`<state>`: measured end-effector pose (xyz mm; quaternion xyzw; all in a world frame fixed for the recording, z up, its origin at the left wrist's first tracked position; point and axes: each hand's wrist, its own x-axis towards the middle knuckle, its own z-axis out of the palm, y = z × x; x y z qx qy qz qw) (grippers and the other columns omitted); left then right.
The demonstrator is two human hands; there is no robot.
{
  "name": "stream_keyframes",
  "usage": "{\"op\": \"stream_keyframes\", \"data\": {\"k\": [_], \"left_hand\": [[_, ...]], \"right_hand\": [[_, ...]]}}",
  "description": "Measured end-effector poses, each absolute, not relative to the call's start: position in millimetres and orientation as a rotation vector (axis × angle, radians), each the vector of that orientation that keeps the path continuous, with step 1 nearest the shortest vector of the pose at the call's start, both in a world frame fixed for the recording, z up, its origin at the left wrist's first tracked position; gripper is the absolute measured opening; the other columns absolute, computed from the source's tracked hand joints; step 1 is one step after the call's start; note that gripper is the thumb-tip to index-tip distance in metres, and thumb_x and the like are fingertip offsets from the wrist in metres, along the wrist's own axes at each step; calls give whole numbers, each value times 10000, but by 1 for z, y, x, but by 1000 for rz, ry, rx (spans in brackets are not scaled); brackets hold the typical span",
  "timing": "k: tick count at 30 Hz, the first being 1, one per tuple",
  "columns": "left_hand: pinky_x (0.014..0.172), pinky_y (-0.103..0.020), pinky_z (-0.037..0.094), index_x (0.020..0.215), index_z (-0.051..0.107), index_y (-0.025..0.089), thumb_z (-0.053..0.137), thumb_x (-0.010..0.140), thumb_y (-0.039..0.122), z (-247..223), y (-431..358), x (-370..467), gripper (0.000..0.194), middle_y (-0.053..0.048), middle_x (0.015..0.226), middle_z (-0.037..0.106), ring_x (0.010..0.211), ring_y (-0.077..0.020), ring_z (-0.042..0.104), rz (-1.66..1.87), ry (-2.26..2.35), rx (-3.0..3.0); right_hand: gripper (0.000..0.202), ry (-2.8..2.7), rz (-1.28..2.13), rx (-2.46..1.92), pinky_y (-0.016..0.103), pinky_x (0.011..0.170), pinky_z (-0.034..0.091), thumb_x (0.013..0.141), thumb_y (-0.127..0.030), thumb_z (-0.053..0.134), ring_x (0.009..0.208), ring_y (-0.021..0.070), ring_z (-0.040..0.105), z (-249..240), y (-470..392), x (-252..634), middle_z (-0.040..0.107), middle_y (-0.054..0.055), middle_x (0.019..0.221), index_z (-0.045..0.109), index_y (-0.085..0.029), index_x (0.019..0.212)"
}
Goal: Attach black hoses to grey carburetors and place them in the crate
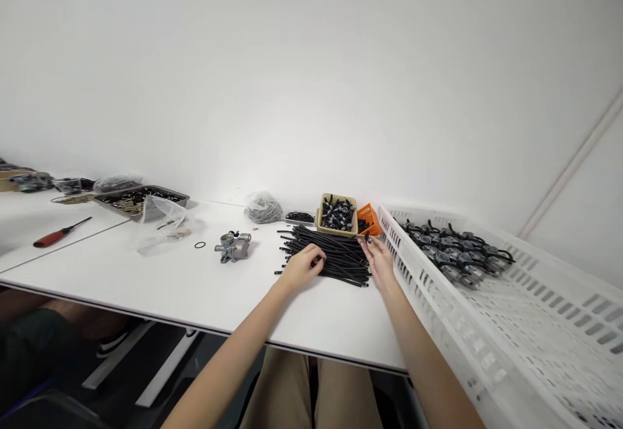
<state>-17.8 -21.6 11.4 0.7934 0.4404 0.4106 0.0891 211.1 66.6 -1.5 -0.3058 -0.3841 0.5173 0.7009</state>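
A pile of thin black rubber tubes (341,257) lies on the table in front of me. My left hand (304,267) rests over the left part of this pile with its fingers curled together; what they pinch, if anything, is hidden. Just right of the pile, my right hand (380,261) is raised with a small black part (368,239) between thumb and fingertips. Behind the tubes stands a beige bin (319,226) of black-and-grey parts. A metal carburetor (233,247) sits to the left, away from both hands.
At right is a large white slotted crate (467,325) with several carburetors (457,250). An orange basket (372,216), a tray of small black rings (299,217) and a bagged bundle (263,208) line the wall. Leftward are a black ring (200,245), plastic bag (168,221), metal tray (182,198) and red-handled screwdriver (51,239).
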Motion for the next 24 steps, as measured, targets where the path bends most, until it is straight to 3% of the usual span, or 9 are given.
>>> {"op": "stream_keyframes", "data": {"k": [3, 6, 9, 14, 19, 24], "left_hand": [[795, -294, 488, 1065, 559, 209, 437, 884, 241, 21, -37, -65, 221, -63, 1062, 591, 913, -173, 588, 1416, 1458, 2300], [888, -383, 469, 1121, 512, 168, 389, 903, 311, 22, -53, -141, 289, -97, 1099, 586, 963, -221, 575, 1543, 1945, 2078], [1005, -497, 373, 1166, 473, 114, 354, 876, 337, 16, -59, -215, 385, -156, 1214, 539, 1124, -309, 506, 1208, 2365, 1961], [842, -408, 469, 992, 533, 174, 332, 854, 397, -1, -50, -269, 330, -118, 921, 642, 955, -304, 604, 890, 2278, 2040], [652, -336, 437, 934, 490, 186, 319, 891, 459, -3, -44, -282, 325, -90, 751, 623, 715, -277, 622, 573, 2297, 2074], [653, -312, 399, 883, 469, 206, 286, 899, 456, -6, -65, -281, 310, -52, 700, 596, 708, -260, 600, 446, 2477, 2212]], "right_hand": [[246, -868, 1195, -709, 338, 843, 603, 693, -342, 755, 823, 196, 717, -4, 68, 210, 695, 43, 793, 590, -196, 802], [269, -925, 1200, -737, 324, 781, 616, 736, -417, 718, 788, 195, 719, -6, 69, 206, 709, 55, 780, 567, -200, 787], [298, -931, 1189, -736, 314, 720, 616, 726, -434, 724, 764, 195, 718, -4, 68, 203, 720, 59, 782, 542, -203, 779], [313, -868, 1176, -762, 269, 666, 593, 714, -421, 721, 696, 167, 708, -2, 67, 206, 723, 56, 763, 510, -203, 791], [279, -879, 1127, -786, 264, 646, 582, 739, -410, 690, 681, 167, 703, -2, 64, 209, 716, 57, 745, 509, -203, 784], [276, -878, 1104, -798, 263, 615, 570, 746, -424, 671, 665, 169, 697, -2, 65, 209, 709, 50, 730, 506, -205, 778]]}}
